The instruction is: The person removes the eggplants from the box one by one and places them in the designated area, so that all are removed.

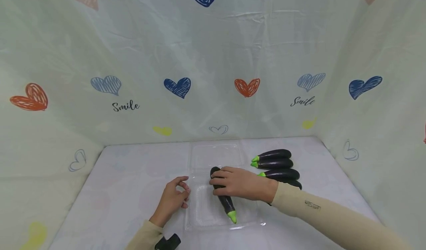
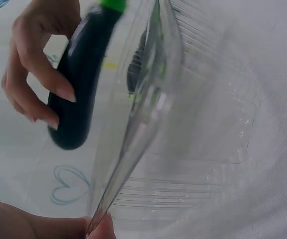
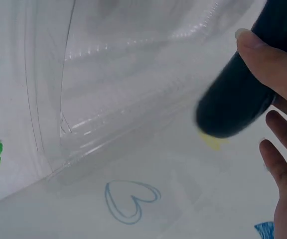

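My right hand [image 1: 239,183] grips a dark eggplant [image 1: 227,204] with a green stem end, holding it above a clear plastic container [image 1: 199,220]. In the right wrist view, the thumb lies along one side of the eggplant [image 3: 233,94], and its rounded end juts past the fingers. My left hand [image 1: 173,200] is at the container's left side. Its thumb and a finger pinch the thin clear rim, as the left wrist view shows near the bottom edge. The eggplant [image 2: 81,79] hangs beyond that rim there.
Several more eggplants [image 1: 274,164] lie in a row on the table to the right, partly behind my right forearm. The container's lid [image 1: 216,155] lies opened away from me. A curtain [image 1: 213,50] printed with hearts stands around the white table [image 1: 133,176].
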Demonstrator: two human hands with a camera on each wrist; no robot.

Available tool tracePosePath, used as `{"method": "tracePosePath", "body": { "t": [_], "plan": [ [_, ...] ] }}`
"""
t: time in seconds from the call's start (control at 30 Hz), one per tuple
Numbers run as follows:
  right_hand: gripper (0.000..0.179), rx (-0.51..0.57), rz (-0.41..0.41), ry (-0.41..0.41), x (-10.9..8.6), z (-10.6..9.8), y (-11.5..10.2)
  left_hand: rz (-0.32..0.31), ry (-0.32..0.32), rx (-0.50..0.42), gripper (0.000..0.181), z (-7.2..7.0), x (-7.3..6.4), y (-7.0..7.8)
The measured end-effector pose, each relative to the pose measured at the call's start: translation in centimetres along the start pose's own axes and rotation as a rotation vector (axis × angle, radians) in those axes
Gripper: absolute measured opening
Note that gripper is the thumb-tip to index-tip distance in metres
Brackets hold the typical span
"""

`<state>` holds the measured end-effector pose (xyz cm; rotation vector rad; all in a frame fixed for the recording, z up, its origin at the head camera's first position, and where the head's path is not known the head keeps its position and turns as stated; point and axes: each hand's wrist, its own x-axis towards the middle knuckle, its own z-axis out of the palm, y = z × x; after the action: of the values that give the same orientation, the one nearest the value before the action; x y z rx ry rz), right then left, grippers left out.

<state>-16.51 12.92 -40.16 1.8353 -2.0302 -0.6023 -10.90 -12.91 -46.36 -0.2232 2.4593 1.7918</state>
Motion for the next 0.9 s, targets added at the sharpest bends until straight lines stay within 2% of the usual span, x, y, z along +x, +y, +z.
{"method": "tracePosePath", "body": {
  "t": [0.1,0.33,0.6,0.73,0.9],
  "plan": [
    [0.041,0.061,0.041,0.046,-0.6,-0.3,0.3,0.002,-0.003,0.004,0.047,0.0,0.0,0.0],
    [0.037,0.117,0.093,0.129,-1.9,-0.6,0.4,-0.007,-0.01,0.003,0.047,-0.1,0.0,0.0],
    [0.046,0.177,0.144,0.187,-3.2,-1.5,0.0,-0.003,-0.008,0.01,0.047,-0.1,0.0,0.0],
    [0.054,0.139,0.14,0.202,-3.9,-2.1,-0.4,-0.005,-0.007,0.013,0.046,0.0,0.0,0.0],
    [0.049,0.063,0.139,0.233,-4.7,-2.4,-0.9,-0.003,-0.007,0.014,0.047,0.0,0.0,0.1]
  ]
}}
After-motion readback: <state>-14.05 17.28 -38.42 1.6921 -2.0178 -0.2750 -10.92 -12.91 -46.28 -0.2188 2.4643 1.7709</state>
